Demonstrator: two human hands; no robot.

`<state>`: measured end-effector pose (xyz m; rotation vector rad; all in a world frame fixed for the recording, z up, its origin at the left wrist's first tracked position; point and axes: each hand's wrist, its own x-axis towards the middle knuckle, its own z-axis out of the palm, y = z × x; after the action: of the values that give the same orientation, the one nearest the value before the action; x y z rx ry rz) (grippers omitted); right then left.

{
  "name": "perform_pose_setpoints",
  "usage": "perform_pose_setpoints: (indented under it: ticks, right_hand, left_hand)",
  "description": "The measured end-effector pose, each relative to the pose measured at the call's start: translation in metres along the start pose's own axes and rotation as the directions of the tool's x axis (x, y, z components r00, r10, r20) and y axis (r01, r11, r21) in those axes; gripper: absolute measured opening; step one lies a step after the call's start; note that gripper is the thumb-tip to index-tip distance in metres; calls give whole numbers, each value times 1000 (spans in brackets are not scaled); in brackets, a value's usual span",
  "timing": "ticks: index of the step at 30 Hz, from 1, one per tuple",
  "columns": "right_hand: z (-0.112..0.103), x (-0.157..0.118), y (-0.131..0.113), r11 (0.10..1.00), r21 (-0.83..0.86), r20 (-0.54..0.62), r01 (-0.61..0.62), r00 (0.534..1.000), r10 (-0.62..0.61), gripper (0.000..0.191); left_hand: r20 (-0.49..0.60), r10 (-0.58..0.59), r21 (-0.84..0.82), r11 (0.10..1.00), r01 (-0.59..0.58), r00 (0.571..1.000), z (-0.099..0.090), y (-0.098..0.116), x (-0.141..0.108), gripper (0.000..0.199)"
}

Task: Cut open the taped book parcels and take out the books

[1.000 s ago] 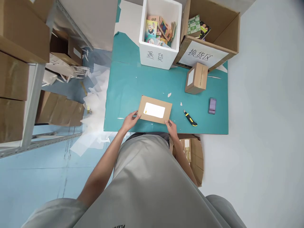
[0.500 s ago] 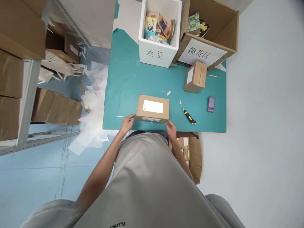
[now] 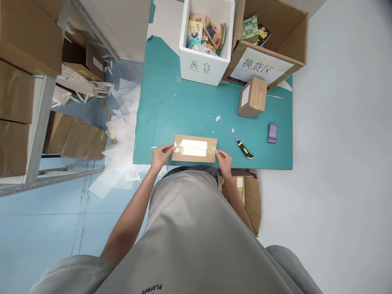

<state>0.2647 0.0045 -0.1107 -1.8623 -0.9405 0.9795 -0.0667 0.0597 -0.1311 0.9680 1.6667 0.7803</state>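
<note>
A brown cardboard box (image 3: 211, 157) with a white label and clear tape along its seam is at the front edge of the green-topped table (image 3: 159, 102). My left hand (image 3: 161, 157) pinches its left end, fingers closed at the taped corner. At the opposite end my right hand (image 3: 225, 161) grips the box with thumb and fingertips. The underside of the box is hidden. To the right of my right hand lies a black and yellow utility knife (image 3: 244, 148).
A smaller cardboard box (image 3: 256, 98) stands at the back right, near a blurred purple item (image 3: 272, 133). Behind are a white foam bin (image 3: 199, 69) and a large carton (image 3: 303, 45), both holding booklets. Shelving (image 3: 43, 118) with boxes is at left; an open carton (image 3: 252, 200) sits below the table edge.
The box has been turned in my hands, so a taped, labelled face now points up. Both hands have shifted up along its ends to grip it.
</note>
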Motion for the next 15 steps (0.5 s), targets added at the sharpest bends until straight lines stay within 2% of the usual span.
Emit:
perform_pose_setpoints:
  ticks: [3,5,8,10,12,15]
  right_hand:
    - [-6,-4,21,1000,-19,1,-11,1000,11,54]
    - [-7,-7,36,998,-52,55,-35,998,38,52]
    - [-3,-12,54,995,-92,198,-47,978,65,47]
    - [2,-15,59,994,-103,246,-27,968,52,43]
    - [5,-15,56,994,-111,252,-12,967,40,41]
    - [4,-10,43,995,-96,236,36,972,-13,46]
  left_hand:
    - [8,-29,-62,998,30,1000,-3,-26,2,52]
    - [38,-46,21,999,45,998,-4,-41,1,49]
    - [161,-71,164,985,44,985,1,-56,-4,58]
    - [203,-48,223,975,2,978,5,-57,-8,59]
    - [191,-12,259,965,-39,981,9,-53,-12,54]
    - [179,43,215,973,-82,983,7,-39,-14,55]
